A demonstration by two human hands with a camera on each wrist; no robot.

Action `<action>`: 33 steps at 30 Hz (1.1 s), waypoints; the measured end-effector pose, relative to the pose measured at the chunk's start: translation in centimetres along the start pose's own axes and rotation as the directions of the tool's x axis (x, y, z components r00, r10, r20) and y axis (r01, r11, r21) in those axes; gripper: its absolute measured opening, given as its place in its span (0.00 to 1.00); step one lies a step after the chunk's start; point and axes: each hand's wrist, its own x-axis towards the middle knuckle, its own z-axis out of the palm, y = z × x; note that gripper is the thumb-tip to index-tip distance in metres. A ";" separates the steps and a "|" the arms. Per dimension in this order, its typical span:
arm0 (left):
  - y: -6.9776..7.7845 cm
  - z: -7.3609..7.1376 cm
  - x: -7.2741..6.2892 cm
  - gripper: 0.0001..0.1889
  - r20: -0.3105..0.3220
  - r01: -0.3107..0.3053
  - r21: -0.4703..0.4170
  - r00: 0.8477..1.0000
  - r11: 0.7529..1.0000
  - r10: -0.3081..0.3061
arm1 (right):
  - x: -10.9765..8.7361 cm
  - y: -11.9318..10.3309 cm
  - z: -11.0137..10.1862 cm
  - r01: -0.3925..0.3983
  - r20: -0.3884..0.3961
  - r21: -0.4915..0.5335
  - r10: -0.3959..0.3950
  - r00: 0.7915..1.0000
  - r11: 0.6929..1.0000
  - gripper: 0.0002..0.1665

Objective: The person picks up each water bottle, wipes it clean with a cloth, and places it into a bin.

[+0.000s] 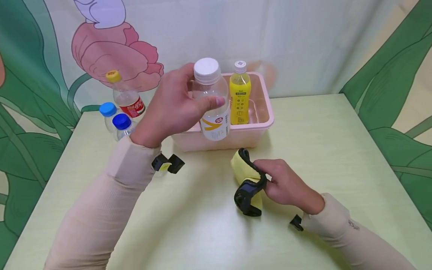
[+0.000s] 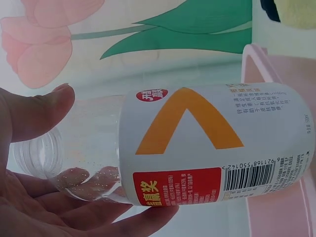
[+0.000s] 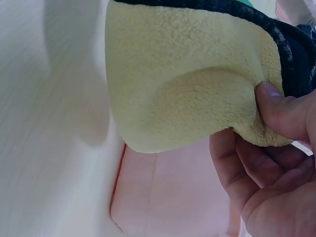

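My left hand grips a clear plastic bottle with a white cap, thumb across its front and fingers behind. The bottle is upright in front of the pink bin's near rim. Its white label with an orange chevron fills much of the left wrist view. My right hand pinches a folded yellow cloth with dark edging between thumb and fingers, above the table in front of the bin. In the right wrist view the fluffy cloth hangs from the thumb and fingertips.
A pink bin stands at the back of the table, holding a yellow-labelled bottle. At the back left stand a yellow-capped bottle, a light-blue-capped bottle and a dark-blue-capped bottle. A patterned curtain hangs behind.
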 end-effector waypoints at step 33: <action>-2.4 0.5 6.2 0.28 -0.061 0.141 0.057 0.989 0.988 -0.138 | 0.1 0.4 -0.1 0.087 -0.023 -0.019 -0.087 0.996 0.996 0.20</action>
